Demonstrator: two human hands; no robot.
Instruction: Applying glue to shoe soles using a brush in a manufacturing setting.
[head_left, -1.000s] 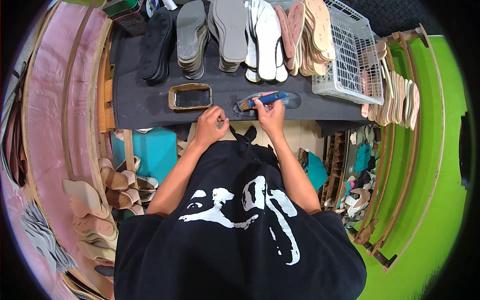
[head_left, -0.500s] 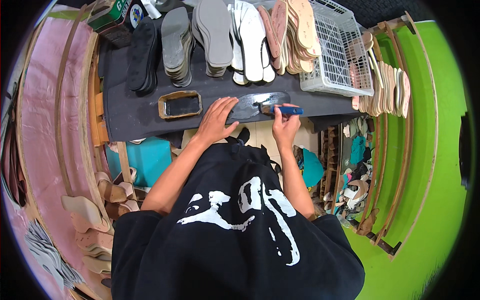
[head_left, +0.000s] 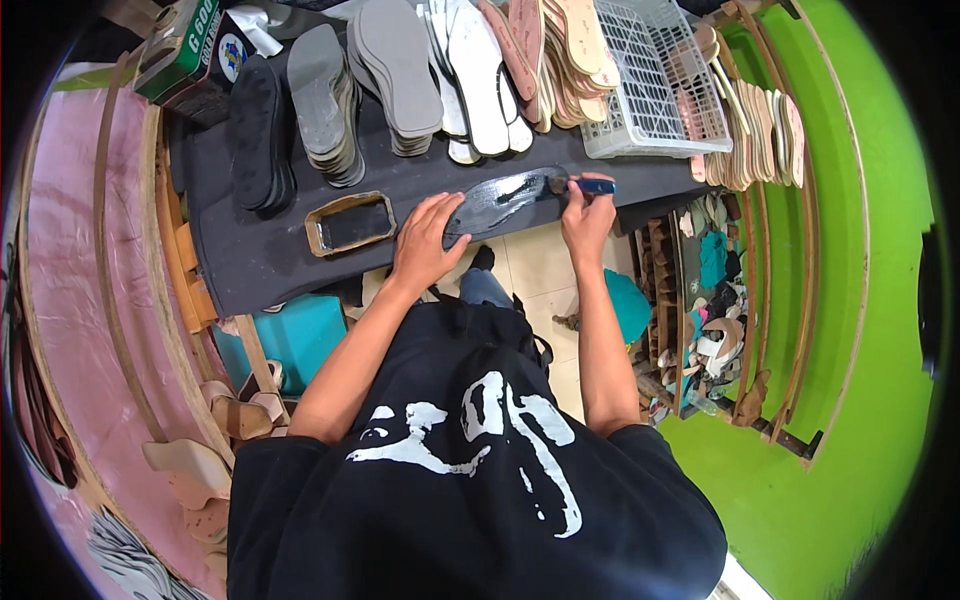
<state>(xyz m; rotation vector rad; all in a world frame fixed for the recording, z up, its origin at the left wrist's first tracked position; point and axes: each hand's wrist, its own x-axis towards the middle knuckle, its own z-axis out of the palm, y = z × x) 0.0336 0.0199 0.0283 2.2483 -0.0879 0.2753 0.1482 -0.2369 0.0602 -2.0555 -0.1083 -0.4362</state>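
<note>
A dark shoe sole (head_left: pixel 500 208) lies flat at the table's near edge, with a wet, shiny coat over its upper part. My left hand (head_left: pixel 428 240) rests on the sole's left end, its fingers stretched out and lying flat. In my right hand (head_left: pixel 588 225) is a blue-handled brush (head_left: pixel 598 186), gripped between thumb and fingers. Its bristles touch the sole near the right end. Left of my left hand stands a small rectangular tub (head_left: pixel 313 236) with a crusted brownish rim and dark inside.
Along the table's (head_left: pixel 240 255) far side stand stacks of black soles (head_left: pixel 258 130), grey soles (head_left: pixel 320 90), light grey soles (head_left: pixel 398 70), white insoles (head_left: pixel 475 80) and beige insoles (head_left: pixel 578 45). A white plastic basket (head_left: pixel 650 145) and a green tin (head_left: pixel 190 70) flank them. Shelves (head_left: pixel 745 300) hold shoe parts.
The brush and my right hand have moved right along the sole, from its middle to near its right end. My left hand stays on the left end. The view has tilted slightly.
</note>
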